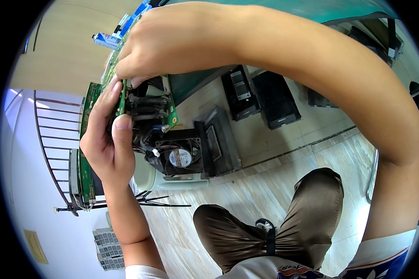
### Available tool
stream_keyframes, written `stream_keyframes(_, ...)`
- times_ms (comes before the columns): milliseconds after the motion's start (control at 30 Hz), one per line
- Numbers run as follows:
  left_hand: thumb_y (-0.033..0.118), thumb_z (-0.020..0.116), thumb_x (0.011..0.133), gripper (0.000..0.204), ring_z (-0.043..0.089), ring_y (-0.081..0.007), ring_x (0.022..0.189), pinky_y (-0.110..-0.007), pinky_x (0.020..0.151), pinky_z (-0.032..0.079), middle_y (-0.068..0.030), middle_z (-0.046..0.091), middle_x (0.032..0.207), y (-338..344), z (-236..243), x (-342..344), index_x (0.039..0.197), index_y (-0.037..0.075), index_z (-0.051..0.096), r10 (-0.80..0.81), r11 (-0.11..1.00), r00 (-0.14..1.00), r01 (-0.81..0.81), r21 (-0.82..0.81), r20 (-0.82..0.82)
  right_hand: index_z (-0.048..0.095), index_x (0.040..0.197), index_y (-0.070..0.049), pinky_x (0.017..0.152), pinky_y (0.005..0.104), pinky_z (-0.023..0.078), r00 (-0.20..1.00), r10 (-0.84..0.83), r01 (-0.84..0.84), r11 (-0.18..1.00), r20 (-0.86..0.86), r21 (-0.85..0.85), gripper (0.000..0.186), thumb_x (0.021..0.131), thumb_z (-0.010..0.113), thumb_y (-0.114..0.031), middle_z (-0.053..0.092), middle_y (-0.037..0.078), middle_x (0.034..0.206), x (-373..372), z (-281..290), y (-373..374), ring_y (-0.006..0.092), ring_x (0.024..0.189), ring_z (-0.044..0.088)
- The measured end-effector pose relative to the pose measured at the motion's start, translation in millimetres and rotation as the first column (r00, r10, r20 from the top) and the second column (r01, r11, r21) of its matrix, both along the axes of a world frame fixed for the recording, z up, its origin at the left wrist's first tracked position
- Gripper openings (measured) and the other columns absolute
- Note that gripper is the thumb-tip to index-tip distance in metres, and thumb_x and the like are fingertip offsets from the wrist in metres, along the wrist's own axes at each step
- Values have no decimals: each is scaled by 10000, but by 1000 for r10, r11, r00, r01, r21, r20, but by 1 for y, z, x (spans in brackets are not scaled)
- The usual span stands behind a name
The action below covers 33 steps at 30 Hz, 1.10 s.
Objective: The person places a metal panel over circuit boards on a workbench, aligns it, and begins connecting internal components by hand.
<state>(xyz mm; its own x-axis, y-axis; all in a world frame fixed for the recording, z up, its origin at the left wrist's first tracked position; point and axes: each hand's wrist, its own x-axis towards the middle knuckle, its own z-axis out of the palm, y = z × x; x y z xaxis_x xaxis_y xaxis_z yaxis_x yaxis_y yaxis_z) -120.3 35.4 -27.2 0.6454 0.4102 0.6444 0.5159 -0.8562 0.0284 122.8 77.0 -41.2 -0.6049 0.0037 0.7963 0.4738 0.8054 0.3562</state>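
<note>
A green circuit board [122, 100] stands on edge at the upper left, with dark cylindrical parts and cables on its right side. My left hand [109, 135] grips its near end, thumb on one side and fingers on the other. Across the top reaches my right arm, and my right hand [149, 44] is closed over the board's upper part; its fingertips are partly hidden. Just below the board sit loose wires with a white connector [156, 152] and a black cooling fan [179, 156] with a round label.
An open black housing [219, 144] stands beside the fan on a pale stool [181, 183]. More black casings [274, 100] lie on the floor. Behind my left hand are another green board [86, 179] and a black metal rack [53, 137]. A spray can [107, 40] stands farther off.
</note>
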Motion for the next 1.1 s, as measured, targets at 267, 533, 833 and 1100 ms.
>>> stream_keyframes(267,113,581,965,346,615,-297,1219,-390,1083,423,-219,660,1264,0,-2,-3,1245,-86,626,9,1000,1000,-9,-9,15,695,909,-60,674,414,609,964,-241,244,970,116,-10,89,834,655,-84,718,125,851,-5,4,-4,336,845,729)
stream_keyframes(533,112,590,961,347,617,-293,1215,-385,1078,427,-218,662,1263,1,-2,-4,1242,-88,629,2,1000,1000,-2,-2,11,715,746,-13,647,417,575,983,-137,116,979,125,165,176,816,591,-115,704,177,720,-7,7,10,337,702,723)
stream_keyframes(833,137,621,938,331,626,-318,1178,-389,1041,447,-223,659,1247,3,4,1,1195,-63,674,-42,989,998,49,141,-50,715,780,6,663,406,578,987,-68,51,991,142,121,179,830,586,-107,711,188,752,-5,9,13,340,732,725)
stream_keyframes(1100,121,635,917,325,628,-297,1128,-377,1008,460,-207,659,1224,1,5,2,1185,-58,682,-38,995,999,41,93,-33,729,817,-8,688,415,581,994,-23,29,998,108,-52,173,827,599,-121,720,185,781,-4,13,11,350,758,730)
